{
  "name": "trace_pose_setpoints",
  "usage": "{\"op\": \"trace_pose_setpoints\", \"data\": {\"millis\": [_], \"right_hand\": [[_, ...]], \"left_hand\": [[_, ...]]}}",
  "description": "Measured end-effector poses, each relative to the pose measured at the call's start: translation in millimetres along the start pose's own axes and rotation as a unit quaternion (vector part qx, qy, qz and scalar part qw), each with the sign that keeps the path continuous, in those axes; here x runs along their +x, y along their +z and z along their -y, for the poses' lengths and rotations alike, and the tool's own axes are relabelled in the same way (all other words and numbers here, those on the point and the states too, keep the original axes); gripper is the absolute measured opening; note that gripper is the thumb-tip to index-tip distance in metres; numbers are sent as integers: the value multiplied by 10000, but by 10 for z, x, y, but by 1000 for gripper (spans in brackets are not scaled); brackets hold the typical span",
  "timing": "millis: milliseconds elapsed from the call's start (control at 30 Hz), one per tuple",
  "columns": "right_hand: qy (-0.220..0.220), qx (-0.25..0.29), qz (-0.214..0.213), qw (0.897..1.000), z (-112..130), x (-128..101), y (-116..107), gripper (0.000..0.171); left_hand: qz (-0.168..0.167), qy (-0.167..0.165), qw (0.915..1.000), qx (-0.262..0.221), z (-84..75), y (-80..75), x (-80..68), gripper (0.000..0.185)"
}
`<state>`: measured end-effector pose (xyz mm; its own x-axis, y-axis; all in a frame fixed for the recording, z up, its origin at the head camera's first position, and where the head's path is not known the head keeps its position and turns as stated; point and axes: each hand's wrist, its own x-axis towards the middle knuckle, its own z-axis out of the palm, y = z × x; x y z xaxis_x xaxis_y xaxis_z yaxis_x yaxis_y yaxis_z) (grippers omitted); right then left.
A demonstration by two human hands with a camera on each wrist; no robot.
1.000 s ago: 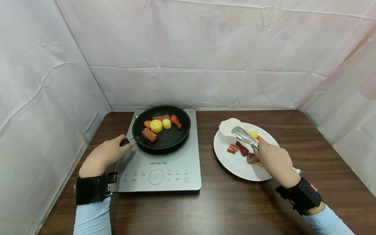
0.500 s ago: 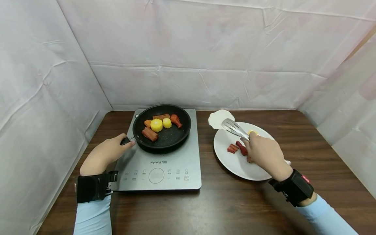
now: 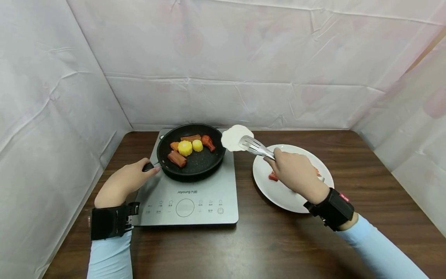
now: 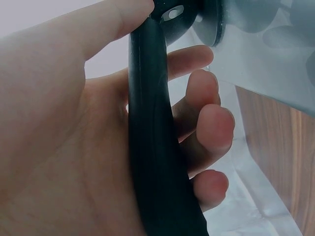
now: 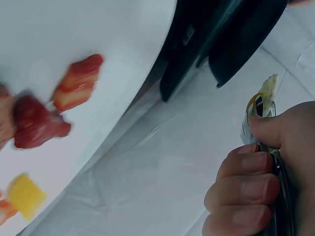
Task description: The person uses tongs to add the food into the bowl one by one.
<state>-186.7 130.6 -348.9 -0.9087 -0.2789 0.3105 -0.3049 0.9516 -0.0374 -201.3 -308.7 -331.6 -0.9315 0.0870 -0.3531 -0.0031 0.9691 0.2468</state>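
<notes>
At the right edge of the pan (image 3: 202, 166), a flat white piece (image 3: 231, 137) held in tongs (image 3: 256, 146); their long axis slants from the gripping right hand (image 3: 299, 172) up-left, tips panward. The left hand (image 3: 129, 180) clasps the black handle (image 4: 152, 123).

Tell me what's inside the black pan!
In the black pan: two yellow corn pieces, two brown pieces, an orange piece and a drumstick. Whatever lies underneath them is covered up.

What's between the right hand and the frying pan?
In the head view, the metal tongs in the right hand, then the flat white piece, visually overlapping the pan.
</notes>
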Motion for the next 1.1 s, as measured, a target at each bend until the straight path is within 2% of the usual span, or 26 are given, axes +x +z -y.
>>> {"op": "trace_pose_setpoints", "data": {"millis": [233,467,633,833,1100], "right_hand": [[-536,-221,-424,9974,155,196,16,43],[-926,-119,111,9956,304,436,86,37],[-1302,-222,84,9912,423,539,148,39],[-1510,-382,212,9876,547,604,150,38],[-1464,-322,282,9883,614,630,150,40]], "left_hand": [[32,5,10000,-9,-5,-8,10,83],[-19,18,10000,9,-10,-11,30,82],[44,43,10000,-7,-10,3,40,83],[47,40,10000,-14,-15,16,39,83],[49,44,10000,-15,-7,13,35,82]]}}
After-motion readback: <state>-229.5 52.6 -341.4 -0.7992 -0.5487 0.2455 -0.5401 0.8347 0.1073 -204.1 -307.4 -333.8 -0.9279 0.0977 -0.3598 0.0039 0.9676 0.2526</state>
